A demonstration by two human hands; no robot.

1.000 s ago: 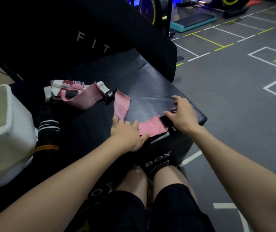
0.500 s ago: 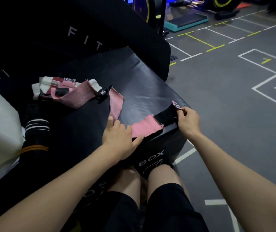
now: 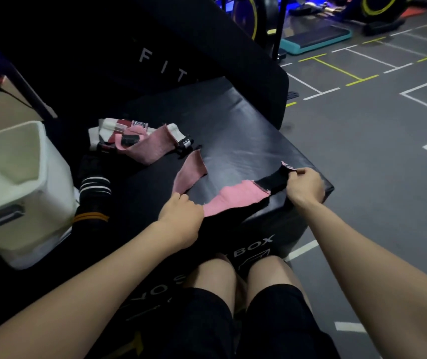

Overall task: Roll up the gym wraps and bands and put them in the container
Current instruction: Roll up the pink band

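A pink gym wrap with a black end section lies stretched across the near corner of a black padded box. My right hand pinches the black end of that wrap and holds it up off the box. My left hand grips the wrap at its bend, where the pink strip runs back towards a pile of wraps, pink, white and dark red. A white container stands open at the left, tilted. Black bands with white and orange stripes lie beside it.
A taller black padded block marked FIT stands behind the box. To the right is grey gym floor with white and yellow lines. A teal step platform and machines stand far back. My knees are against the box front.
My right hand has picked up the black end of the wrap and lifted it off the box corner. My left hand went from pressing flat on the wrap to gripping it.
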